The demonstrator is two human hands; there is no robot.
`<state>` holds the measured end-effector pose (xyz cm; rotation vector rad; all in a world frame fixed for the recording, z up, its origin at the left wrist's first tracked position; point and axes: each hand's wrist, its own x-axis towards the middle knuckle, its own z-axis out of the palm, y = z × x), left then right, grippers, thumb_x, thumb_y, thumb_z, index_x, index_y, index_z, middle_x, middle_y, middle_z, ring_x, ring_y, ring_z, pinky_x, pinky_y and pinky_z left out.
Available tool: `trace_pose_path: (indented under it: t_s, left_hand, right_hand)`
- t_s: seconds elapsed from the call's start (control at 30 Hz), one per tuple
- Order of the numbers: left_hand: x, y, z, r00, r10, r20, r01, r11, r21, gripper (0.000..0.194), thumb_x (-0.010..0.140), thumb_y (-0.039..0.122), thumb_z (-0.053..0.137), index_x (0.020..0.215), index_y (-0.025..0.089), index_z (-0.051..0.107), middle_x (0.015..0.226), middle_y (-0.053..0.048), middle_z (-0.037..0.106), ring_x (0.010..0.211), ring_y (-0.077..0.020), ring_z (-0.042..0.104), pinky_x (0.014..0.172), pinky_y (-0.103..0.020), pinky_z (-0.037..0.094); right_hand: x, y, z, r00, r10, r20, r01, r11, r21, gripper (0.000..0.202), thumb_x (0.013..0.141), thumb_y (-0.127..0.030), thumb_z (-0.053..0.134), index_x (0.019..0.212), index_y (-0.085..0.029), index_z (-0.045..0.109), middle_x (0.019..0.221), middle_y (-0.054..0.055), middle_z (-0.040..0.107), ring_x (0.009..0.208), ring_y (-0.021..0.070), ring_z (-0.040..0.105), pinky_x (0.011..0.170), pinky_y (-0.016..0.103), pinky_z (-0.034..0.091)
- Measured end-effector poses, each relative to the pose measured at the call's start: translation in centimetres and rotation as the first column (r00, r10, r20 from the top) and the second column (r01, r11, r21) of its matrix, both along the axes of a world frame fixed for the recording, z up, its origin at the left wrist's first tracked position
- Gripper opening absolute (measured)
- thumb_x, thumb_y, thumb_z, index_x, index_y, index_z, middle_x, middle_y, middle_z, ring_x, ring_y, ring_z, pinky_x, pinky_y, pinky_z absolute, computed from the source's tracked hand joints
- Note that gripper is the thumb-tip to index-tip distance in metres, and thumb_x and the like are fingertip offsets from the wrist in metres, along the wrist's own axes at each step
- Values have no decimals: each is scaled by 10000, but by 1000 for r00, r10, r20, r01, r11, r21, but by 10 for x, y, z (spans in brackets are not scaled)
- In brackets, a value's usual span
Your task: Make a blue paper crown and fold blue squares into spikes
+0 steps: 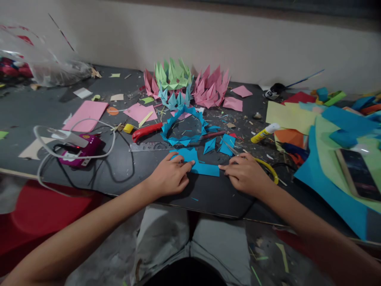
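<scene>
Resting on the blue paper strip (206, 170) at the frame's center, the left hand (172, 174) has its fingers curled, while the right hand (247, 172), fingers also bent, lies by the right end; whether either grips anything, I cannot tell; just above sits a spiky blue paper ring (180, 142)

Purple box (91, 147) on worktop (205, 194), white cable (114, 137) looped across it. Plastic bag (59, 73) behind it, phone (358, 172) well right, red seat (50, 202) below.

Matt paper strip (207, 170), glossy phone screen (359, 171)
</scene>
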<state>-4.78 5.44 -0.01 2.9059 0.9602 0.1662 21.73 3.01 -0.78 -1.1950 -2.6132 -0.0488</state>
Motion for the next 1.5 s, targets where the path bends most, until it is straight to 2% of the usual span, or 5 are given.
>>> trace_pose_path:
  t_s: [0.67, 0.83, 1.03, 1.27, 1.5]
  left_hand:
    - [21, 27, -2, 941, 159, 300, -84, 965, -250, 155, 799, 225, 539, 926, 169, 606, 935, -53, 639, 889, -194, 584, 806, -331, 441]
    - [34, 23, -1, 600, 665, 445, -185, 656, -732, 380, 743, 416, 614, 1007, 154, 533, 847, -40, 625, 693, -145, 601, 610, -267, 486]
    - [48, 22, 5, 537, 761, 365, 124, 357, -926, 300, 716, 278, 624, 972, 144, 542, 682, 20, 559, 610, -98, 569, 558, -227, 494]
    - [44, 28, -3, 618, 663, 422, 94, 470, -877, 173, 730, 262, 581, 827, 120, 594, 612, 28, 535, 520, -71, 473, 496, -193, 385]
    - [49, 15, -3, 809, 553, 199, -452, 801, -393, 227, 804, 359, 533, 688, 173, 596, 622, -17, 603, 567, -155, 549, 478, -232, 326]
  right_hand:
    - [-58, 26, 23, 985, -157, -72, 114, 906, -408, 130, 812, -176, 550, 828, -177, 679, 863, 43, 701, 798, 179, 632, 722, 275, 446]
    - [-55, 14, 15, 785, -461, -413, 322, 874, -364, 147, 730, -253, 642, 608, -183, 601, 606, -12, 625, 563, 126, 547, 554, 229, 386]
    - [-56, 2, 3, 621, -549, -560, 270, 820, -504, 297, 720, -395, 638, 558, -176, 520, 498, -54, 461, 482, 89, 406, 486, 213, 307]
    - [-46, 5, 2, 567, -614, -548, 241, 761, -603, 333, 794, -441, 509, 588, -190, 439, 494, -67, 318, 461, 82, 322, 454, 214, 267]
    - [-48, 4, -1, 796, -579, -177, 488, 786, -379, 249, 777, -322, 492, 562, -202, 458, 471, -34, 440, 454, 113, 415, 467, 238, 250]
